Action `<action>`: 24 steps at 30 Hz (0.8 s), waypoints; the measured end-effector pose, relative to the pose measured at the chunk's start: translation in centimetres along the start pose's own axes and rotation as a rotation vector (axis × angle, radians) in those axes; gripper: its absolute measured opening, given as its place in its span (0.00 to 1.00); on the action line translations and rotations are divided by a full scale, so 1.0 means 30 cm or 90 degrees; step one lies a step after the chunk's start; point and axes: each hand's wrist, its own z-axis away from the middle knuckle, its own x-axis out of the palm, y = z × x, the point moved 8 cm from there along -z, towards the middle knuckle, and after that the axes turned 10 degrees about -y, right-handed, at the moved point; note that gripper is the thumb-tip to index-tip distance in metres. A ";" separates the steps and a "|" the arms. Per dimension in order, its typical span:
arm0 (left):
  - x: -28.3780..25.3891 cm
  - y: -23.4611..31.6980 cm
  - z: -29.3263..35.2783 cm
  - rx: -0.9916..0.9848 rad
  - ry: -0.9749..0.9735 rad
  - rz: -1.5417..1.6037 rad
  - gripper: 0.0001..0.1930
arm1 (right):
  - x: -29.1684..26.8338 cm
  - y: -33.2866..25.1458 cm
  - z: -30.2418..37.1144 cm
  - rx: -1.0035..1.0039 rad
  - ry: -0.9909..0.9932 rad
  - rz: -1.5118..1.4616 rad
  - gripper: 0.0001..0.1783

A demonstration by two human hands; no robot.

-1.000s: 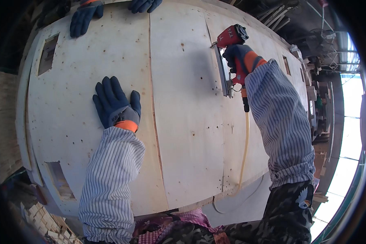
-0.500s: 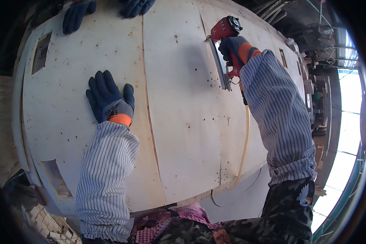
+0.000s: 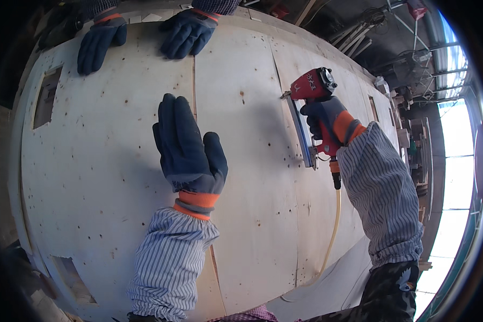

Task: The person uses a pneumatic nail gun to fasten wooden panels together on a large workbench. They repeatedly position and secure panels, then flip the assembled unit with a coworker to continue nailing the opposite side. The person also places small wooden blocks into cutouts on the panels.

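Gripped by its handle, a red pneumatic nail gun (image 3: 312, 86) is in my right hand (image 3: 327, 119), which wears a dark blue glove with an orange cuff. Its long metal magazine slants down over the right part of a pale plywood panel (image 3: 241, 177). A yellowish air hose (image 3: 335, 225) runs from the handle toward the panel's near edge. My left hand (image 3: 185, 150), gloved alike, is open above the panel near a seam between sheets, fingers stretched out and thumb apart; nothing is in it. Whether it touches the wood I cannot tell.
At the far left edge, another person's gloved hands, one (image 3: 99, 45) beside the other (image 3: 189, 33), rest on the panel. Rectangular cutouts (image 3: 47, 99) open through the wood at left and right. Long pale strips (image 3: 354, 43) and stacked timber (image 3: 421, 150) lie beyond the panel.
My left hand has lifted and moved right toward the seam. In the picture, the nail gun and my right hand sit lower and slightly right; the whole view has shifted as well.
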 end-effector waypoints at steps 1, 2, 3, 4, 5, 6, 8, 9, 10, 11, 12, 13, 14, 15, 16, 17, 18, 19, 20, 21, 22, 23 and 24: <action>-0.004 -0.003 0.001 0.004 0.000 0.042 0.28 | -0.004 -0.001 0.002 -0.005 -0.004 -0.030 0.05; 0.005 0.009 0.001 0.030 -0.017 0.099 0.25 | -0.003 -0.007 0.001 -0.006 -0.027 -0.028 0.06; 0.019 0.001 0.001 0.012 -0.046 0.150 0.22 | -0.008 -0.013 -0.004 -0.005 -0.036 -0.062 0.07; 0.038 0.018 0.005 0.034 -0.070 0.193 0.18 | -0.012 -0.015 -0.010 0.001 -0.045 -0.096 0.08; 0.066 0.038 0.009 0.061 -0.114 0.218 0.14 | -0.025 -0.010 -0.015 0.021 -0.034 -0.121 0.09; 0.088 0.036 0.018 0.044 -0.160 0.226 0.12 | -0.030 -0.023 -0.031 0.016 -0.033 -0.125 0.11; 0.127 0.034 0.036 0.026 -0.232 0.205 0.08 | -0.034 -0.052 -0.060 -0.002 -0.042 -0.114 0.11; 0.139 0.028 0.044 0.017 -0.251 0.188 0.07 | -0.041 -0.058 -0.069 -0.007 -0.031 -0.110 0.11; 0.148 0.024 0.052 0.005 -0.263 0.178 0.06 | -0.040 -0.056 -0.075 0.004 -0.035 -0.107 0.11; 0.157 0.025 0.059 0.006 -0.277 0.174 0.06 | -0.036 -0.054 -0.080 0.014 -0.041 -0.104 0.11; 0.161 0.025 0.060 0.006 -0.280 0.173 0.06 | -0.032 -0.054 -0.081 0.021 -0.047 -0.100 0.12; 0.163 0.025 0.061 0.006 -0.286 0.168 0.06 | -0.025 -0.056 -0.079 0.015 -0.055 -0.101 0.12; 0.158 0.028 0.058 0.011 -0.276 0.163 0.06 | -0.021 -0.062 -0.077 0.007 -0.061 -0.100 0.12; 0.155 0.032 0.055 0.013 -0.269 0.159 0.06 | -0.019 -0.070 -0.074 -0.003 -0.062 -0.095 0.13; 0.153 0.040 0.053 0.019 -0.269 0.153 0.06 | -0.021 -0.068 -0.072 0.005 -0.048 -0.083 0.13; 0.152 0.041 0.051 0.010 -0.270 0.164 0.06 | -0.023 -0.070 -0.074 0.012 -0.030 -0.068 0.14; 0.153 0.043 0.050 0.003 -0.275 0.173 0.06 | -0.021 -0.077 -0.077 0.006 -0.028 -0.047 0.14; 0.154 0.045 0.049 -0.003 -0.279 0.183 0.05 | -0.019 -0.074 -0.079 0.016 -0.033 -0.062 0.15; 0.154 0.050 0.047 0.004 -0.280 0.171 0.06 | -0.011 -0.079 -0.083 0.015 -0.056 -0.073 0.15; 0.154 0.056 0.047 0.013 -0.282 0.158 0.06 | 0.000 -0.075 -0.086 0.017 -0.080 -0.089 0.16; 0.153 0.061 0.046 0.024 -0.283 0.147 0.07 | 0.000 -0.077 -0.089 0.020 -0.091 -0.084 0.16; 0.154 0.062 0.047 0.023 -0.286 0.153 0.06 | -0.007 -0.077 -0.088 0.022 -0.090 -0.069 0.16; 0.156 0.063 0.047 0.022 -0.288 0.163 0.06 | -0.005 -0.084 -0.092 0.000 -0.100 -0.067 0.12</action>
